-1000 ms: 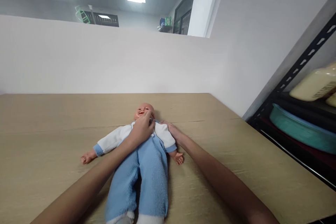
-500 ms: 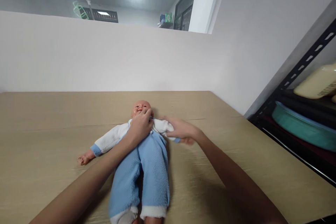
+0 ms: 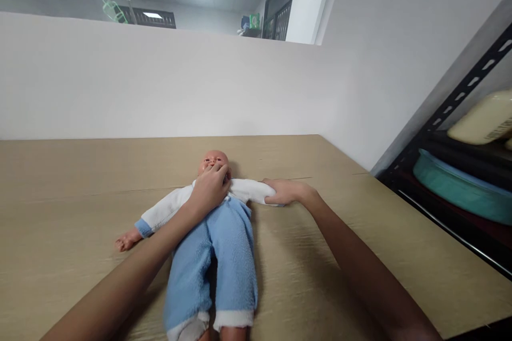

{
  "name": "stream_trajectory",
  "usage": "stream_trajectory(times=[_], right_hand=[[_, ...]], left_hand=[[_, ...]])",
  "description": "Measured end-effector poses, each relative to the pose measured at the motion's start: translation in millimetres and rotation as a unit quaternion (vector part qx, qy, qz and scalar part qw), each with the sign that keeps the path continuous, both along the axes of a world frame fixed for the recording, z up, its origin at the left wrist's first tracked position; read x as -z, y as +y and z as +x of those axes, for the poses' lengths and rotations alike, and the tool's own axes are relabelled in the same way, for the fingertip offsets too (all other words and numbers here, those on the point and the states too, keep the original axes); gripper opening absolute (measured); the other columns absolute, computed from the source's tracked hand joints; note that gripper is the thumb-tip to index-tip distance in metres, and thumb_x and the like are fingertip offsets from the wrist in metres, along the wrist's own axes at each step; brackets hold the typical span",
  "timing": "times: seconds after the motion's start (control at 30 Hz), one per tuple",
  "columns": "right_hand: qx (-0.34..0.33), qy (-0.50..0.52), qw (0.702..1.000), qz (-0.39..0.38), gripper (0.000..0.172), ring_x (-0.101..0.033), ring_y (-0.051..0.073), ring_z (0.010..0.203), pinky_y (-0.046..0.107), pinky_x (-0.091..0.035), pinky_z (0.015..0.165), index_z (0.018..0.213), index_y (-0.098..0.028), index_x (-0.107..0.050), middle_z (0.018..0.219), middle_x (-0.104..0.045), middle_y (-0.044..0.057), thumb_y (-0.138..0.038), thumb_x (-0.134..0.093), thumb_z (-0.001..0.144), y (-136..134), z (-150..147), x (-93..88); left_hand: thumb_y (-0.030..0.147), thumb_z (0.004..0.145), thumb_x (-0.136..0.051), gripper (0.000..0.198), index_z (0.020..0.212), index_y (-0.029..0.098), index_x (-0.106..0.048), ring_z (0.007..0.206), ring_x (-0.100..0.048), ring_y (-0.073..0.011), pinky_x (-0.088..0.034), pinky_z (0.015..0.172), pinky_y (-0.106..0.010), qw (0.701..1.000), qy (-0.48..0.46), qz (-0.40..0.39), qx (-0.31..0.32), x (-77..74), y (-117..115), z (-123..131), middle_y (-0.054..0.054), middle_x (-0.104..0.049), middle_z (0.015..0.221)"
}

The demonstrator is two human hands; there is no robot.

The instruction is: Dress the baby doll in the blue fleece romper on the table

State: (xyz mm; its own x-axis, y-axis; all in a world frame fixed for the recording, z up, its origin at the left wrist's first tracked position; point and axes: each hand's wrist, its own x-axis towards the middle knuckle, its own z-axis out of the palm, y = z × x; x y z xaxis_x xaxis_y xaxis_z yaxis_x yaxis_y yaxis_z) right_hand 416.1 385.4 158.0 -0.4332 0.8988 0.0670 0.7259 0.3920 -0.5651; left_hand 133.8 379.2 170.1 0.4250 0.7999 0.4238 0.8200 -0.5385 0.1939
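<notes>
A baby doll (image 3: 218, 245) in a blue fleece suit with white sleeves lies on its back on the wooden table (image 3: 60, 181), head towards the wall. My left hand (image 3: 210, 187) rests closed at the doll's collar, just below its chin. My right hand (image 3: 286, 192) is wrapped round the end of the doll's white sleeve on the right side, holding that arm stretched out sideways. The doll's other arm (image 3: 138, 226) lies spread to the left, its small hand bare.
A white partition wall (image 3: 160, 85) runs behind the table. At the right stands a black metal shelf rack (image 3: 452, 112) holding a teal round tub (image 3: 460, 192) and a cream-coloured container (image 3: 482, 122). The table's right edge runs beside the rack.
My right hand moved from the doll's shoulder to the sleeve end, gripped it and pulled the arm out sideways. My left hand stayed at the collar.
</notes>
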Motion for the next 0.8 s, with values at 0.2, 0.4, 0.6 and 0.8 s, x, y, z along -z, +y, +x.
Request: stream_trajectory(times=[0.2,0.4,0.6,0.8], right_hand=[[-0.017,-0.052,0.998,0.042,0.047,-0.065,0.038,0.115,0.046,-0.049,0.099,0.113,-0.022,-0.077,0.118,-0.076,0.016,-0.024,-0.087,0.066,-2,-6,-13.9],[-0.147,0.053,0.988,0.019,0.021,-0.069,0.023,0.081,0.034,-0.053,0.076,0.098,-0.024,-0.08,0.089,-0.077,0.003,-0.029,-0.085,0.078,-19,-30,-28.4],[-0.233,0.112,0.952,-0.162,0.028,-0.07,0.019,0.076,0.028,-0.055,0.07,0.089,-0.023,-0.079,0.082,-0.075,-0.002,-0.042,-0.091,0.071,-17,-40,-13.4],[-0.221,0.247,0.912,-0.243,0.03,-0.063,0.018,0.088,0.031,-0.051,0.084,0.09,-0.023,-0.069,0.092,-0.066,-0.002,-0.044,-0.085,0.076,-9,-35,-5.8]], left_hand=[[0.039,0.103,-0.056,0.022,0.113,0.023,-0.067,0.12,-0.056,-0.0354,-0.041,0.113,-0.055,0.994,0.004,0.018,0.111,-18.5,-17,2,-0.013,-0.064,0.12],[0.05,0.102,-0.058,0.03,0.1,0.023,-0.071,0.112,-0.061,-0.0339,-0.043,0.105,-0.05,0.967,0.112,-0.086,0.211,-35.6,-33,1,-0.011,-0.07,0.108],[0.041,0.096,-0.061,0.019,0.101,0.023,-0.067,0.102,-0.064,-0.0308,-0.047,0.092,-0.042,0.962,0.075,-0.153,0.216,-32.5,-31,0,-0.009,-0.071,0.104],[0.05,0.099,-0.052,0.026,0.094,0.025,-0.057,0.083,-0.066,-0.0252,-0.046,0.074,-0.036,0.958,-0.047,-0.23,0.163,-23.5,-23,6,-0.003,-0.071,0.089]])
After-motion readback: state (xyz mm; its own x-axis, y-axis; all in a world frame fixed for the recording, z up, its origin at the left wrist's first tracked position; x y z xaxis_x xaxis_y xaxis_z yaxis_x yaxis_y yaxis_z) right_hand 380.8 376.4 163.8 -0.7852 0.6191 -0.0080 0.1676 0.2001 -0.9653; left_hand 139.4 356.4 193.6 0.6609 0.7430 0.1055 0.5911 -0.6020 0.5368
